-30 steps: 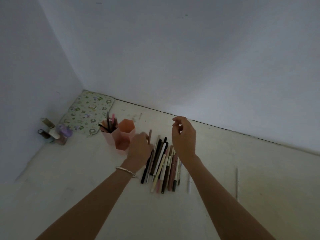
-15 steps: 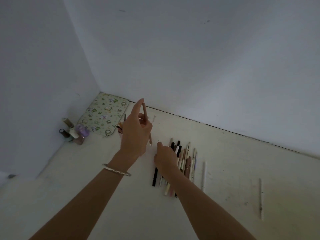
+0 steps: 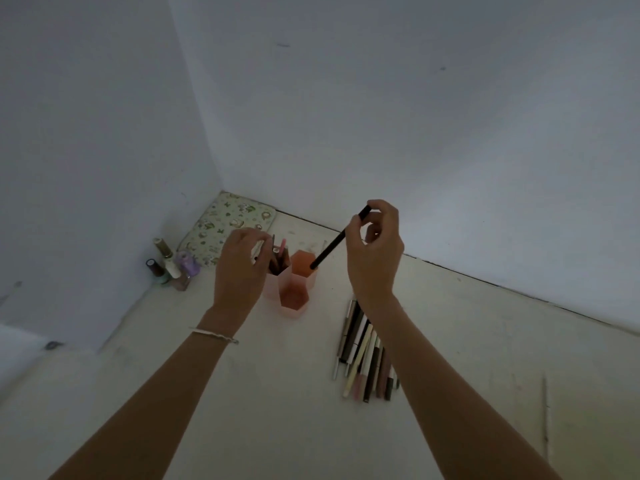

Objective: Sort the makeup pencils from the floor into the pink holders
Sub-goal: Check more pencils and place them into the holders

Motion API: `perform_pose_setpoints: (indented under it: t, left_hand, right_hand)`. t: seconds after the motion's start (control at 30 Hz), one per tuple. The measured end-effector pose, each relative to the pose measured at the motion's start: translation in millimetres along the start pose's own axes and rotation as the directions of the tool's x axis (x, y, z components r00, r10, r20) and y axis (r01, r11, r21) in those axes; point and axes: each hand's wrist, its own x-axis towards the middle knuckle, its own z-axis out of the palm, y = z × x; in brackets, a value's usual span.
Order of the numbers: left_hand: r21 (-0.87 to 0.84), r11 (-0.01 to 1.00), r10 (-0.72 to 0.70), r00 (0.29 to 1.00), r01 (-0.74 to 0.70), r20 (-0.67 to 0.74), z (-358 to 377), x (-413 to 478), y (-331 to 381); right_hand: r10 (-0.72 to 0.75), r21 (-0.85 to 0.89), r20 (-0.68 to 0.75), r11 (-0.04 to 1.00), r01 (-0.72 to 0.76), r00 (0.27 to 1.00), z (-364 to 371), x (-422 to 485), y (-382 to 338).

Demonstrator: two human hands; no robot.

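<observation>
My right hand (image 3: 375,258) pinches a slim black makeup pencil (image 3: 337,241) by its top, tip over the pink hexagonal plastic holders (image 3: 294,289). Light, stiff, probably slick. Left hand (image 3: 240,268) grips a pale pencil (image 3: 258,249) there too.

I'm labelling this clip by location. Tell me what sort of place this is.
Probably a bare corner of a room at home, with the person working on the floor. Plain walls meet there, and nail polish bottles and a patterned pouch sit beside pink holders.
</observation>
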Motion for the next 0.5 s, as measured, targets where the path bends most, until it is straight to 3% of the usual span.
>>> perform_pose_setpoints:
  t: [0.03, 0.13, 0.37, 0.43, 0.5]
  left_hand:
    - [0.03, 0.999, 0.021, 1.0, -0.02, -0.02, 1, -4, -4]
    - [-0.032, 0.994, -0.105, 0.98, 0.101, -0.166, -11, -5, -5]
    - [-0.199, 0.973, -0.16, 0.963, 0.117, -0.217, -33, 5, 9]
    - [-0.247, 0.961, -0.172, 0.967, 0.122, -0.188, -31, 4, 21]
    - [-0.287, 0.952, -0.15, 0.979, 0.105, -0.141, -23, 1, 39]
  right_hand:
    - [-0.015, 0.022, 0.006, 1.0, 0.015, 1.0, 5, -3, -5]
    - [-0.076, 0.033, 0.077, 0.997, 0.073, 0.994, 22, -15, -16]
    - [-0.177, -0.251, 0.447, 0.916, 0.313, 0.877, 47, -50, 5]
    - [-0.219, -0.214, 0.43, 0.918, 0.334, 0.876, 44, -55, 10]
    - [-0.188, -0.167, 0.324, 0.953, 0.252, 0.927, 33, -48, 11]
